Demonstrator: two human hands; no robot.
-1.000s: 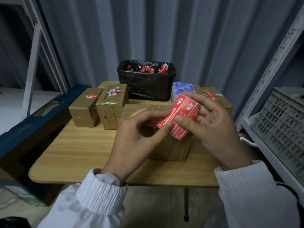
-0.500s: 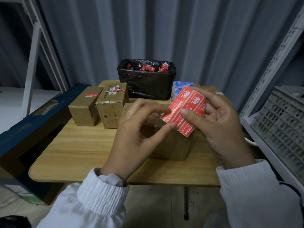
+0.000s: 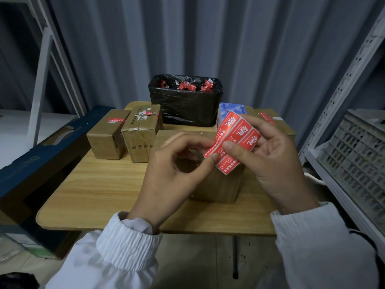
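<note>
My right hand point(image 3: 277, 161) holds a red sheet of stickers point(image 3: 237, 140) with white print, thumb pressed on its face and fingers behind it. My left hand point(image 3: 177, 174) pinches the sheet's lower left corner between thumb and forefinger. Both hands hover above a brown cardboard box point(image 3: 218, 184) that stands on the wooden table point(image 3: 100, 184); the hands hide most of its top.
Two taped cardboard boxes point(image 3: 108, 134) point(image 3: 141, 132) stand at the table's left rear. A black-lined bin point(image 3: 185, 105) with red scraps sits at the back, a blue pack point(image 3: 231, 109) and another box point(image 3: 277, 122) to its right. A grey crate point(image 3: 358, 155) rests on the right shelf.
The sticker sheet and my right hand have risen slightly and shifted right. My left fingers have closed onto the sheet's lower left corner.
</note>
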